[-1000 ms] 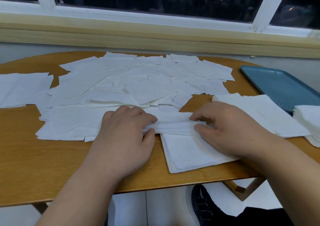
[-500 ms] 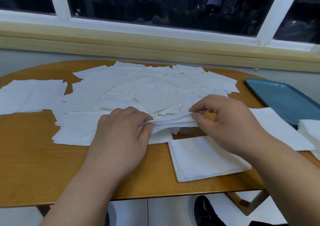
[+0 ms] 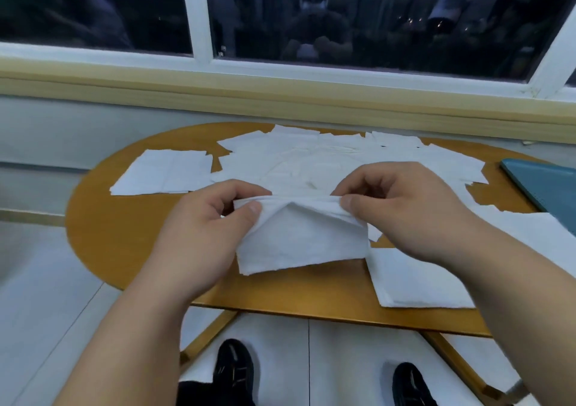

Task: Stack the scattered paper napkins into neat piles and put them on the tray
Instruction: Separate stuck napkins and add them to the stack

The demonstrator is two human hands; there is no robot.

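Above the table [image 3: 124,234] — napkin [image 3: 299,240] newly aloft

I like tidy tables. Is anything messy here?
Yes: white paper napkins lie scattered and overlapping at odd angles across the round wooden table. The left hand and right hand pinch one lifted bunch.

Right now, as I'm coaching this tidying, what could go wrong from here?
Both the left hand and right hand pinch only the top edge of the napkins, so loose lower sheets might slip or fan out. The pile lies near the table edge beside the right forearm; a sweep could knock it askew.
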